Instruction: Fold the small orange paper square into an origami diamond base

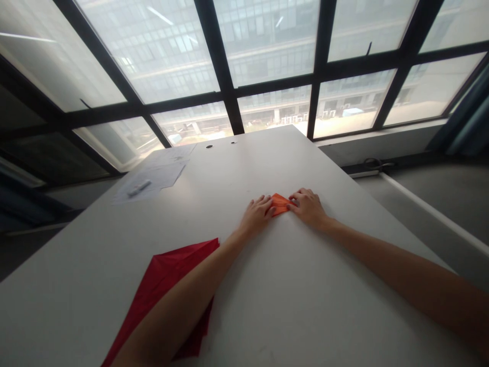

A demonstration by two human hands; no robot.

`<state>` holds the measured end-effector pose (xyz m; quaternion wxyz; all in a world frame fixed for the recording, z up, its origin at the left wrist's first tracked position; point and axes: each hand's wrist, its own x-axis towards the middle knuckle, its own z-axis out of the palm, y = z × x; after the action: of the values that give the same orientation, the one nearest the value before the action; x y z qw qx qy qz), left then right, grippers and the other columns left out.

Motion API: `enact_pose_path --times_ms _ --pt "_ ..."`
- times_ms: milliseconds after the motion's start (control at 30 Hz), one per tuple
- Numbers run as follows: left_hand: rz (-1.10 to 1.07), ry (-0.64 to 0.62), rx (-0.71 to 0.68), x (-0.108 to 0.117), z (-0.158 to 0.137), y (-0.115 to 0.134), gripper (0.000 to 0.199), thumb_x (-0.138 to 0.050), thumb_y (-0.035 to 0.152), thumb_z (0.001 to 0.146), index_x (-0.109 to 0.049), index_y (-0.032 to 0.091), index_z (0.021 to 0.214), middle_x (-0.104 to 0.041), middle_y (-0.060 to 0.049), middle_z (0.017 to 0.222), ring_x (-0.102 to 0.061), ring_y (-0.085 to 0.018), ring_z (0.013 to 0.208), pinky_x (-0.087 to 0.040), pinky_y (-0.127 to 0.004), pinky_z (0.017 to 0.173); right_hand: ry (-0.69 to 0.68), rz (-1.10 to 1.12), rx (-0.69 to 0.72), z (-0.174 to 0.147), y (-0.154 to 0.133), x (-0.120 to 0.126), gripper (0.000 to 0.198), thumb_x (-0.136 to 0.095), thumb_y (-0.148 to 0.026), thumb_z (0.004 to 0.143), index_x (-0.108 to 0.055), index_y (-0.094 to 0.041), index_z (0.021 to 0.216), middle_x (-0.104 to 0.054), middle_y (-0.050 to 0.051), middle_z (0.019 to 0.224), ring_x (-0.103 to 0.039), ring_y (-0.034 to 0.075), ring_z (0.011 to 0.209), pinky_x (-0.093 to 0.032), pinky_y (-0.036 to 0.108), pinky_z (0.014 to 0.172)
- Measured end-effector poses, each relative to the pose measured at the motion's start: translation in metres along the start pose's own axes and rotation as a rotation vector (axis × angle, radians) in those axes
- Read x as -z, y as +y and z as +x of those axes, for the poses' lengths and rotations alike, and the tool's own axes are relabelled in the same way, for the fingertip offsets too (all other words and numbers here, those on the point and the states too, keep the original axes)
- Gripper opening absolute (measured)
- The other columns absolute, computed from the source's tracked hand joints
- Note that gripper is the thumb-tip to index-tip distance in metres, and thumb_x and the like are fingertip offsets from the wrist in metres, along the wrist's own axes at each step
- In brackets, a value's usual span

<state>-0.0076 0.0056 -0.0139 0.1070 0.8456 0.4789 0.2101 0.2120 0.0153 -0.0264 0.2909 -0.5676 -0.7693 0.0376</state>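
A small piece of folded orange paper lies on the white table, with crease lines across it. My left hand holds down its left side, fingers together and thumb at the near edge. On the right side, my right hand has its bent fingers and thumb pinched at the paper's edge. Both hands partly cover the paper's ends. Under my left forearm is a larger sheet of folded red paper, partly hidden by the arm.
Toward the far left, white sheets of paper lie with a small pale object on them. Two round holes pierce the tabletop near its far edge. Large dark-framed windows stand beyond the table. A white bar runs along the floor at right.
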Motion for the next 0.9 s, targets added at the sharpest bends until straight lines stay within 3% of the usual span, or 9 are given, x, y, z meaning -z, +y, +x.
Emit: enact_pose_path --times_ms 133,400,567,667,767,900 --pt "-0.037 0.184 0.085 -0.004 0.004 -0.009 0.043 -0.056 0.041 0.092 -0.06 0.018 0.128 -0.061 -0.015 0.131 -0.053 -0.03 0.124 -0.041 -0.048 0.107 -0.014 0.064 0.036 0.0 -0.001 0.001 0.015 -0.069 -0.032 0.083 -0.071 -0.023 0.095 -0.064 0.008 0.1 -0.055 0.026 0.101 -0.039 0.04 0.086" --pt "-0.067 0.191 0.109 -0.003 0.002 -0.011 0.042 -0.074 0.033 0.077 -0.06 0.023 0.115 -0.065 -0.008 0.114 -0.058 -0.029 0.109 -0.045 -0.049 0.097 -0.003 0.219 0.049 0.002 -0.001 0.002 0.021 -0.071 -0.023 0.077 -0.066 -0.021 0.098 -0.069 0.005 0.093 -0.058 0.023 0.093 -0.042 0.036 0.084" --pt "-0.094 0.178 0.028 0.001 0.0 -0.005 0.063 -0.072 0.028 0.079 -0.046 0.029 0.137 -0.058 -0.007 0.133 -0.052 -0.028 0.123 -0.04 -0.049 0.105 -0.017 0.278 0.055 0.001 -0.004 0.005 0.023 -0.067 -0.016 0.078 -0.069 -0.022 0.1 -0.07 0.002 0.086 -0.06 0.02 0.086 -0.043 0.033 0.081" --pt "-0.067 0.149 -0.049 0.003 -0.001 -0.002 0.048 -0.068 0.024 0.083 -0.056 0.031 0.128 -0.054 -0.005 0.138 -0.048 -0.027 0.128 -0.038 -0.048 0.109 -0.006 0.296 0.051 0.001 -0.004 0.005 0.025 -0.067 -0.015 0.078 -0.068 -0.022 0.102 -0.069 0.002 0.083 -0.06 0.019 0.082 -0.044 0.032 0.079" --pt "-0.013 0.115 -0.039 0.003 -0.002 -0.001 0.028 -0.066 0.025 0.084 -0.066 0.03 0.112 -0.053 -0.003 0.137 -0.045 -0.028 0.131 -0.038 -0.05 0.109 -0.003 0.314 0.084 0.001 -0.004 0.004 0.028 -0.065 -0.01 0.078 -0.067 -0.021 0.103 -0.07 0.002 0.087 -0.061 0.017 0.08 -0.044 0.03 0.077" --pt "0.01 0.067 -0.021 0.002 -0.001 -0.002 0.026 -0.061 0.029 0.088 -0.064 0.029 0.114 -0.049 -0.004 0.143 -0.04 -0.028 0.136 -0.036 -0.05 0.112 -0.008 0.298 0.162 0.001 -0.005 0.002 0.023 -0.062 -0.007 0.079 -0.068 -0.02 0.097 -0.069 0.005 0.095 -0.06 0.018 0.087 -0.044 0.031 0.083"
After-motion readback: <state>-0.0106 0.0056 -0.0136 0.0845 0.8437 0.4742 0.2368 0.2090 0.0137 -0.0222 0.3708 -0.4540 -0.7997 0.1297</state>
